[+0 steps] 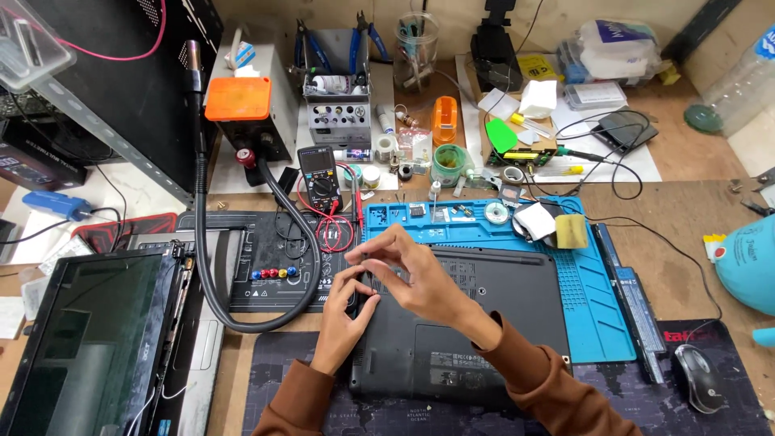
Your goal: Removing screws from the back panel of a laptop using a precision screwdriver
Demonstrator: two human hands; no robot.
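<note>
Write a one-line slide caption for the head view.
Both hands, left hand and right hand, meet at the left edge of an upturned black laptop on a blue repair mat.

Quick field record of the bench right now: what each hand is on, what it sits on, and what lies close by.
left hand: at the left edge of the dark laptop, fingers curled against it
right hand: above the laptop's upper left corner, fingertips pinched; any small part between them is too small to tell
laptop: closed, underside up, partly on the blue work mat
left of the hands: black tray with coloured dots, multimeter behind it
far left: second opened laptop
right: mouse
</note>
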